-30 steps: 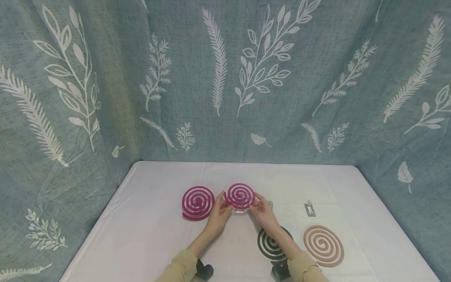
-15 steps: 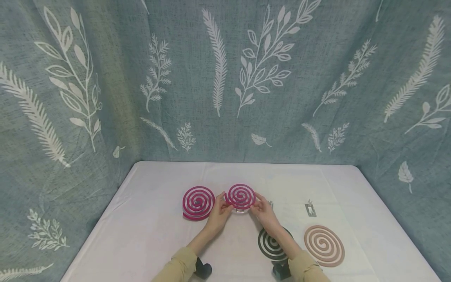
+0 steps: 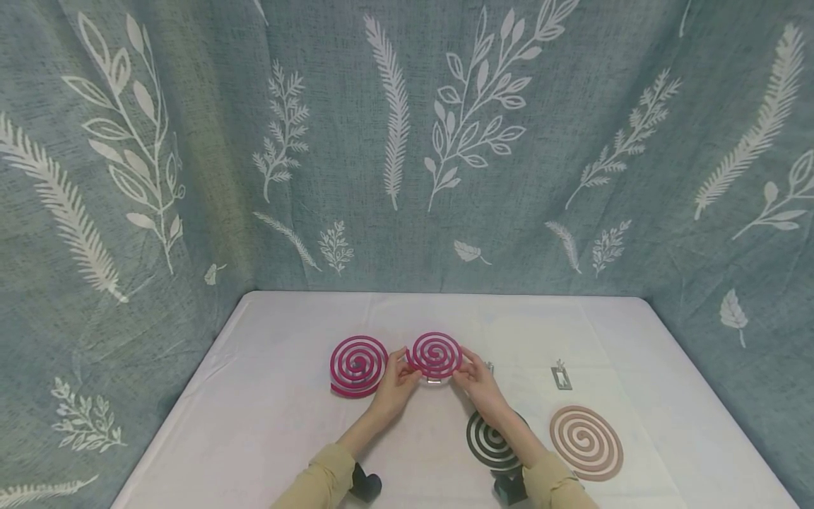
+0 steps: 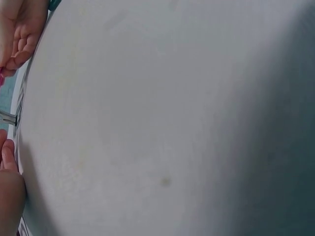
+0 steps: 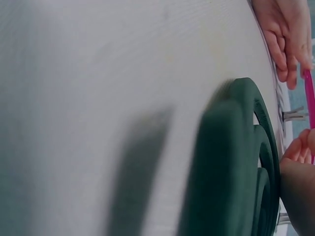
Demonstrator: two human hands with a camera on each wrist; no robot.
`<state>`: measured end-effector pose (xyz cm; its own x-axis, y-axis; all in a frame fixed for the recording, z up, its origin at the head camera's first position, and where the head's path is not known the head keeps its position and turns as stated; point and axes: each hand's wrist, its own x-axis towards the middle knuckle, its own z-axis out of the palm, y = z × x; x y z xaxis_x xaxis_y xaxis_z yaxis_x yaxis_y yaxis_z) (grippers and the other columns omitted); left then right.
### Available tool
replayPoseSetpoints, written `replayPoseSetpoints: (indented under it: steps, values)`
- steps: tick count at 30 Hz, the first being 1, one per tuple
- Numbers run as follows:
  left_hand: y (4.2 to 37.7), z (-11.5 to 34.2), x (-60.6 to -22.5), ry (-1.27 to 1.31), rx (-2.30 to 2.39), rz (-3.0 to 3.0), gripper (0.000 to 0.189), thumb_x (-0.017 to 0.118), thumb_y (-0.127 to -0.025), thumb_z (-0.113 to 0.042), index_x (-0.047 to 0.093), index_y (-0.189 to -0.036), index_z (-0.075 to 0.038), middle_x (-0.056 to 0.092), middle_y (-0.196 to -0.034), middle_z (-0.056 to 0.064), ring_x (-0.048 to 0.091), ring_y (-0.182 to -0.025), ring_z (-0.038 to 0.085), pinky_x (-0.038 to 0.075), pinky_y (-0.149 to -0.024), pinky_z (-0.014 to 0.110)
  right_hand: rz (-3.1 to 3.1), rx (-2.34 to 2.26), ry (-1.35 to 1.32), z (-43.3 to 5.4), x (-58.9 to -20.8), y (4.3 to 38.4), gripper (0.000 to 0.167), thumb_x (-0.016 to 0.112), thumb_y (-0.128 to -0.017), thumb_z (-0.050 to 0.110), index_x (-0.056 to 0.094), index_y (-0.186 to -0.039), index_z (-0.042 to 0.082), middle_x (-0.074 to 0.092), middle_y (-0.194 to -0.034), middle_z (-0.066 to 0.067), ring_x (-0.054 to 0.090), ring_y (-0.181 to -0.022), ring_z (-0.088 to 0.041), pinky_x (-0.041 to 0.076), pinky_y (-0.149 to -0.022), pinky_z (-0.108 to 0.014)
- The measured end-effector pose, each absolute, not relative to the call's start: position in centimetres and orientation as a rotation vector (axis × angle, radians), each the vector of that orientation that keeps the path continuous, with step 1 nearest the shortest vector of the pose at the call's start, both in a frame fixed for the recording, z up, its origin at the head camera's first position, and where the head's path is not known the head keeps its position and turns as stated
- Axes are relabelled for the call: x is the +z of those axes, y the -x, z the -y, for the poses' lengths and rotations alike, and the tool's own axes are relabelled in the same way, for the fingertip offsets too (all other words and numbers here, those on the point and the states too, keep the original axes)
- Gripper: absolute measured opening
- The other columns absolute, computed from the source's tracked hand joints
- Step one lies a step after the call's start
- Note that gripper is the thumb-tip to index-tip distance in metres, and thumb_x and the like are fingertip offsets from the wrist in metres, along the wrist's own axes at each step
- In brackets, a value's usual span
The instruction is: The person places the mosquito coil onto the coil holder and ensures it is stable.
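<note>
Left hand (image 3: 396, 384) and right hand (image 3: 477, 384) pinching opposite edges of pink coil (image 3: 435, 354) over metal stand (image 3: 434, 381); risk: uneven release could tip it, hard squeeze snap it

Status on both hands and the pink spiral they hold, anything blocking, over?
Left hand and right hand: holding pink spiral at opposite edges. Metal piece shows below it. Possible obstruction: second pink spiral close beside left hand.

The held magenta coil (image 3: 435, 354) looks smooth and matt. Just below it gleams a metal stand (image 3: 434, 381); behind it hangs a rough-woven, matt cloth curtain (image 3: 420, 240). To its right, the green coil (image 5: 214, 167) looks smooth.
</note>
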<state>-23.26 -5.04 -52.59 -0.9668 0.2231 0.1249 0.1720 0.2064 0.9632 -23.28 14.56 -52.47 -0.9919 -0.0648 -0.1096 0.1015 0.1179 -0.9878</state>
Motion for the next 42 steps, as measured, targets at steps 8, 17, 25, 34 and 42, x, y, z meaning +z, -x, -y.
replayPoseSetpoints:
  steps: [8,17,25,34,42]
  values:
    - [23.30,5.34,-52.58,-0.422,1.945,-2.338,0.057,0.055,-0.095,-0.012,0.024,-0.140,0.004,0.059,-0.115,0.026,0.057,-0.110,0.035,0.048,-0.096,0.029,-2.223,-2.017,-0.024,-14.72,-52.65,23.34,0.058,0.051,-0.095,0.005,0.026,-0.147,0.002,0.056,-0.101,-0.006,0.054,-0.090,-0.010,0.048,-0.082,-0.019]
    - [23.08,5.35,-52.15,-0.403,2.016,-2.231,0.055,0.054,-0.094,-0.006,0.023,-0.138,0.004,0.057,-0.116,0.029,0.057,-0.110,0.036,0.049,-0.093,0.022,-2.209,-1.998,-0.037,-14.90,-52.26,23.17,0.057,0.051,-0.095,0.006,0.026,-0.147,0.003,0.057,-0.102,-0.008,0.053,-0.088,-0.011,0.043,-0.071,-0.022]
    - [23.11,5.36,-52.13,-0.405,2.025,-2.214,0.053,0.054,-0.094,-0.005,0.023,-0.136,0.004,0.057,-0.116,0.030,0.056,-0.112,0.038,0.047,-0.098,0.032,-2.203,-1.957,-0.023,-15.22,-52.37,23.20,0.057,0.051,-0.095,0.009,0.027,-0.146,0.004,0.058,-0.105,-0.008,0.053,-0.090,-0.010,0.040,-0.072,-0.023]
    - [23.19,5.43,-52.17,-0.394,2.016,-2.217,0.053,0.055,-0.094,-0.006,0.024,-0.136,0.004,0.056,-0.118,0.030,0.055,-0.113,0.039,0.047,-0.098,0.032,-2.203,-1.934,-0.024,-15.27,-52.33,23.42,0.057,0.052,-0.095,0.009,0.027,-0.146,0.004,0.058,-0.101,-0.006,0.050,-0.085,-0.012,0.036,-0.065,-0.024]
    - [23.42,5.39,-52.43,-0.394,2.023,-2.223,0.051,0.056,-0.093,-0.005,0.026,-0.134,0.004,0.056,-0.117,0.030,0.055,-0.113,0.039,0.047,-0.098,0.028,-2.190,-1.942,-0.030,-15.33,-52.40,23.62,0.057,0.052,-0.094,0.009,0.027,-0.146,0.004,0.059,-0.101,-0.005,0.050,-0.085,-0.012,0.036,-0.065,-0.025]
